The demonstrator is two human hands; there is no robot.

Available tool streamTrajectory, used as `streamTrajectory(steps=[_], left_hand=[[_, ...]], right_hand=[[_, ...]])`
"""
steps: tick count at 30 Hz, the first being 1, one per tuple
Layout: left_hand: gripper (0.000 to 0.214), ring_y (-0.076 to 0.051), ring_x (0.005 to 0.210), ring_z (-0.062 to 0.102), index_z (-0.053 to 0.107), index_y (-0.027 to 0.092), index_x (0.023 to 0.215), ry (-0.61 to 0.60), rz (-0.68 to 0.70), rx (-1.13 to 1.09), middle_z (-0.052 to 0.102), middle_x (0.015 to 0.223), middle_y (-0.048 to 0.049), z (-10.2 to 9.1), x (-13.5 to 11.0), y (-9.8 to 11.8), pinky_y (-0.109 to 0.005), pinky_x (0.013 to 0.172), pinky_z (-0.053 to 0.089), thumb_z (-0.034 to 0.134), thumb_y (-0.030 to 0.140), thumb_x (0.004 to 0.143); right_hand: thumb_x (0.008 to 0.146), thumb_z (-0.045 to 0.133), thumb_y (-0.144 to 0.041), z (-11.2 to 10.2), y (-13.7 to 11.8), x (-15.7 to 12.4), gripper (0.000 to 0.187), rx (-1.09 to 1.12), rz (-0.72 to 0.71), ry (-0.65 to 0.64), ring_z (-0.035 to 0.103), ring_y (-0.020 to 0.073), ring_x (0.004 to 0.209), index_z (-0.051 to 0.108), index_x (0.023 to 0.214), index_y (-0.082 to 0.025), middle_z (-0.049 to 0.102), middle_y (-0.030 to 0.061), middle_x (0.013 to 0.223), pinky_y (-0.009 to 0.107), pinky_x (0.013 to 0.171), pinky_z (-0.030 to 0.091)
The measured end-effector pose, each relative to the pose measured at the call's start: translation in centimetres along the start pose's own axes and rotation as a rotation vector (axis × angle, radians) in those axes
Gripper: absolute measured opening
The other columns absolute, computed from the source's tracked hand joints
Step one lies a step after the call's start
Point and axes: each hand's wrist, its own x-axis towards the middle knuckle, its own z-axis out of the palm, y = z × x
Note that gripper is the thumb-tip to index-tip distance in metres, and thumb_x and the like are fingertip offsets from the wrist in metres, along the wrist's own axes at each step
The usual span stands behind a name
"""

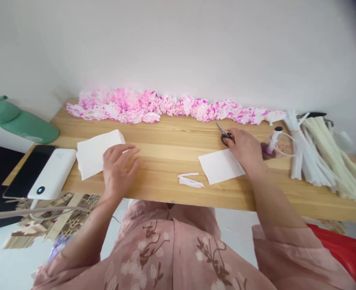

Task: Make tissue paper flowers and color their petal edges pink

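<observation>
My left hand (119,166) rests at the right edge of a stack of white paper sheets (95,152), its fingers spread and holding nothing. My right hand (246,148) has its fingertips on the black handles of a small pair of scissors (225,135). Their blades point away and to the left, just over the tabletop. Below the scissors lies a single white paper sheet (220,166), its right corner partly under my right hand and wrist. Left of that sheet are a few narrow white strips (190,180), near the table's front edge.
A long row of crumpled pink-and-white paper (153,105) runs along the wall. Bundles of white stems (306,157) and cream stems (336,155) lie at right, beside a bottle with a black cap (273,140). At left are a power bank (52,173), a black phone (29,171) and a green bottle (29,125).
</observation>
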Motion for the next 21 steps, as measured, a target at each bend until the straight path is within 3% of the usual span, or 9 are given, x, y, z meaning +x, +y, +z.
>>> streamTrajectory(steps=[3, 5, 12, 18, 21], left_hand=[[0.041, -0.032, 0.124, 0.06, 0.062, 0.025, 0.129, -0.077, -0.107, 0.171, 0.067, 0.129, -0.0129, -1.3, -1.2, -2.2, -0.053, 0.111, 0.039, 0.067, 0.032, 0.088], [0.046, -0.033, 0.126, 0.059, 0.058, 0.026, 0.134, -0.131, -0.127, 0.228, 0.066, 0.132, -0.0139, -1.8, -1.8, -3.3, -0.056, 0.113, 0.037, 0.066, 0.033, 0.089], [0.018, -0.029, 0.12, 0.066, 0.068, 0.024, 0.109, -0.163, -0.047, 0.216, 0.073, 0.123, -0.0094, -2.8, -2.1, -5.4, -0.048, 0.108, 0.047, 0.062, 0.025, 0.092], [0.022, -0.03, 0.12, 0.067, 0.069, 0.023, 0.11, -0.133, -0.022, 0.173, 0.073, 0.124, -0.0097, -2.8, -2.5, -6.4, -0.048, 0.108, 0.049, 0.068, 0.03, 0.089], [0.021, -0.028, 0.119, 0.068, 0.07, 0.025, 0.109, -0.055, -0.071, 0.154, 0.073, 0.124, -0.008, -3.1, -2.7, -6.2, -0.045, 0.106, 0.052, 0.068, 0.03, 0.089]], right_hand=[[0.095, 0.048, -0.033, -0.1, 0.1, 0.0, 0.035, -0.023, -0.019, 0.013, 0.066, 0.0325, 0.1, 0.063, 0.124, -0.02, 0.071, 0.0151, 0.112, 0.041, 0.076, 0.048], [0.094, 0.048, -0.033, 0.0, 0.1, -0.1, 0.035, -0.029, -0.026, 0.04, 0.065, 0.0318, 0.097, 0.063, 0.123, -0.021, 0.071, 0.0146, 0.11, 0.041, 0.075, 0.048], [0.096, 0.047, -0.032, 0.1, 0.0, -0.4, 0.037, -0.007, -0.04, 0.038, 0.064, 0.0327, 0.102, 0.061, 0.128, -0.019, 0.069, 0.016, 0.116, 0.041, 0.081, 0.048], [0.098, 0.045, -0.026, -0.7, -0.8, -0.9, 0.035, -0.008, -0.032, -0.005, 0.062, 0.0332, 0.106, 0.062, 0.127, -0.018, 0.068, 0.0163, 0.115, 0.042, 0.084, 0.048], [0.098, 0.044, -0.026, -0.8, -0.9, -1.1, 0.034, -0.008, -0.028, -0.007, 0.062, 0.0331, 0.105, 0.063, 0.126, -0.019, 0.067, 0.0164, 0.115, 0.042, 0.082, 0.047]])
